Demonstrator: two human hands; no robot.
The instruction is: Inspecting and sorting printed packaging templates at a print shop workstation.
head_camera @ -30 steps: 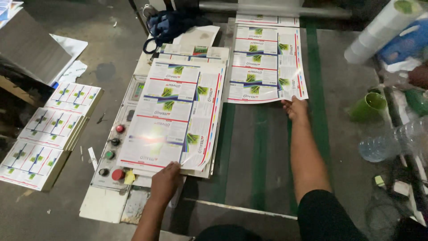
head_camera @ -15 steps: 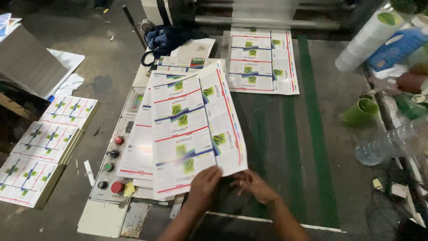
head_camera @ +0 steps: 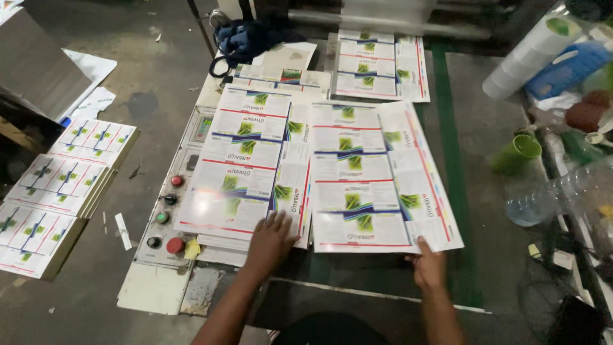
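My left hand lies flat, fingers spread, on the near edge of a stack of glossy printed sheets that rests on the machine top. My right hand grips the near right corner of another printed sheet, which lies flat just right of the stack on the dark green machine bed. Both sheets carry rows of white, green and blue label panels with red lines. A third printed sheet lies farther back, close to the rollers.
A control panel with red, green and black buttons sits left of the stack. Piles of printed sheets stand on the floor at left. A green cup, a clear plastic bottle and a white roll lie at right. A blue bag sits behind.
Half a second ago both hands held one sheet over the stack. Now that sheet lies to the right, held by my right hand, and my left hand presses on the stack.
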